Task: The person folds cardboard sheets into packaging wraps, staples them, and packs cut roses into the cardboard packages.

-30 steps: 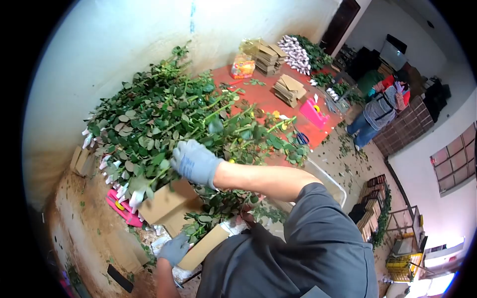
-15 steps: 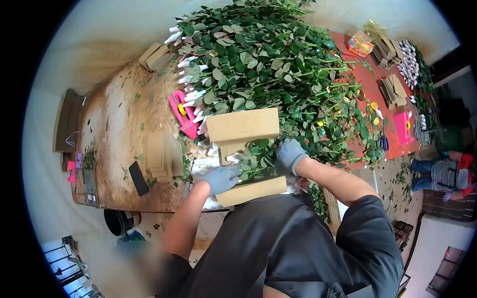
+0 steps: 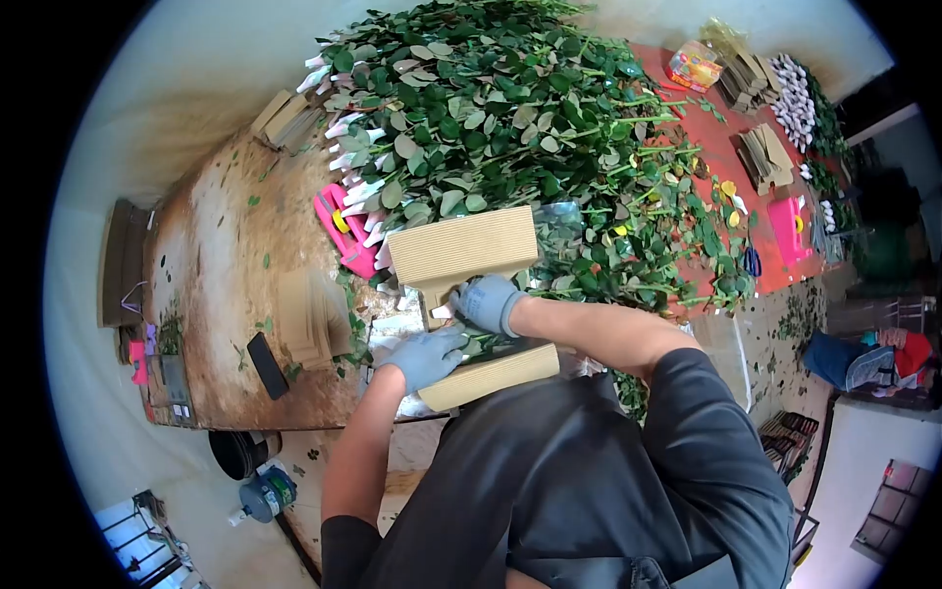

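In front of me lies a corrugated cardboard wrapper (image 3: 466, 245), its upper and lower flaps raised around a few leafy rose stems. My right hand (image 3: 486, 302), in a grey glove, has its fingers curled over the roses, beside a bud in a white-pink sleeve (image 3: 442, 312). My left hand (image 3: 430, 358), also gloved, lies with fingers stretched out at the wrapper's left end, above the lower flap (image 3: 491, 378). Most of the leaves between the flaps are hidden by my hands. Beyond the wrapper a big heap of leafy rose stems (image 3: 491, 128) has its sleeved buds pointing left.
On the worn table (image 3: 216, 255) are a pink tape dispenser (image 3: 343, 231), a black phone (image 3: 266, 365) and flat cardboard pieces (image 3: 309, 319). Cardboard stacks (image 3: 765, 157), scissors (image 3: 753, 260) and another pink dispenser (image 3: 788, 231) lie on the red surface. Another person (image 3: 868, 361) is at far right.
My right hand has moved left, from the stems at the wrapper's right end to the sleeved bud near its middle. My left hand stays at the left end. The view has shifted slightly.
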`<act>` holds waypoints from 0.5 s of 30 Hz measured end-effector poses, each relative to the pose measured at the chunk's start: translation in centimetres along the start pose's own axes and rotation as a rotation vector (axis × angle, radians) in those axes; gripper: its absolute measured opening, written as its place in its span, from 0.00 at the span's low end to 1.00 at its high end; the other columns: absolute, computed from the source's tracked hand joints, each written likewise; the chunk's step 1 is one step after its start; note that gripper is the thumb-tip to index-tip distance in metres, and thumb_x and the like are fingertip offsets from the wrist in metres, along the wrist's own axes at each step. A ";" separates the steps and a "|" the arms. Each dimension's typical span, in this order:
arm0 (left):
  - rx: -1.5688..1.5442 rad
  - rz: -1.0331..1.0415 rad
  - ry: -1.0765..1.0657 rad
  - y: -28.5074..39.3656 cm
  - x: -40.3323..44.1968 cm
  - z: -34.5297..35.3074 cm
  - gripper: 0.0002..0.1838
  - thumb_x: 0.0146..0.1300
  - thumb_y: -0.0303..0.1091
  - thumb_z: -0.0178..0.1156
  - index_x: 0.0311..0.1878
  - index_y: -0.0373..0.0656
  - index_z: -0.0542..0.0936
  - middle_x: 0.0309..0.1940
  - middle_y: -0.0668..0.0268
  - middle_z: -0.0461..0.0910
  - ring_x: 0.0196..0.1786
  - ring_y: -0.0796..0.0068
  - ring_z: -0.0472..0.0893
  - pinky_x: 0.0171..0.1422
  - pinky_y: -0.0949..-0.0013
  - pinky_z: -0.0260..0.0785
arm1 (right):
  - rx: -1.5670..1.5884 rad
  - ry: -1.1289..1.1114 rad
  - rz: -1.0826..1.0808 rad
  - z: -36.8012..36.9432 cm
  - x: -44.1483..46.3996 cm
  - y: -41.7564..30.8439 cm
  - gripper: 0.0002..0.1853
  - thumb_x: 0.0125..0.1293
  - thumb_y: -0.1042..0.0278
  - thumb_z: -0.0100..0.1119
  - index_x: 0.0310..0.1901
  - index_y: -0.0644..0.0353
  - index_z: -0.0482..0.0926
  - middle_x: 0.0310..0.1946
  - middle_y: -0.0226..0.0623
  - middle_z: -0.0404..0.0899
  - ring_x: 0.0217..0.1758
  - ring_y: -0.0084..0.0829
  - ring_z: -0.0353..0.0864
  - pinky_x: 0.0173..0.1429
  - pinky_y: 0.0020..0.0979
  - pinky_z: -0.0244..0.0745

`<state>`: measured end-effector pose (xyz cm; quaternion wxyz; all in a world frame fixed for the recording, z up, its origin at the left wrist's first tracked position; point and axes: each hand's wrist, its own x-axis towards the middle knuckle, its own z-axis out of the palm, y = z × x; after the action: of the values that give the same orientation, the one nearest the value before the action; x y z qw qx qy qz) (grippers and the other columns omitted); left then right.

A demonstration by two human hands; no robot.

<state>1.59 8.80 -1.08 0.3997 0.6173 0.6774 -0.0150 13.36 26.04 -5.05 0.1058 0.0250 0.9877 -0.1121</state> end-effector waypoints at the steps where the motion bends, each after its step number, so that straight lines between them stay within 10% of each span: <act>1: 0.010 -0.006 0.004 0.1 0.0 0.0 0.26 0.77 0.51 0.50 0.69 0.47 0.78 0.74 0.56 0.73 0.74 0.52 0.73 0.79 0.57 0.63 | 0.008 0.006 -0.012 0.0 0.1 0.0 0.14 0.74 0.63 0.53 0.55 0.55 0.82 0.50 0.41 0.87 0.50 0.43 0.90 0.49 0.44 0.84; 10: -0.232 0.034 0.324 -0.2 0.2 -1.1 0.18 0.69 0.39 0.63 0.59 0.42 0.83 0.59 0.55 0.83 0.60 0.52 0.82 0.63 0.55 0.75 | 0.127 -0.082 -0.046 1.0 0.9 1.0 0.19 0.72 0.63 0.55 0.63 0.53 0.76 0.54 0.47 0.83 0.53 0.48 0.88 0.53 0.47 0.82; 15: 0.148 -0.027 0.542 -3.0 2.6 -0.2 0.13 0.66 0.40 0.66 0.50 0.46 0.85 0.42 0.56 0.84 0.47 0.53 0.85 0.53 0.51 0.76 | 0.169 -0.064 -0.041 0.9 0.6 1.3 0.21 0.70 0.65 0.58 0.64 0.54 0.75 0.53 0.49 0.84 0.54 0.50 0.87 0.54 0.47 0.82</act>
<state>-0.84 10.32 -3.81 0.1575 0.6174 0.7648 0.0956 13.00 27.11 -6.28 0.1326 0.0101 0.9712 -0.1979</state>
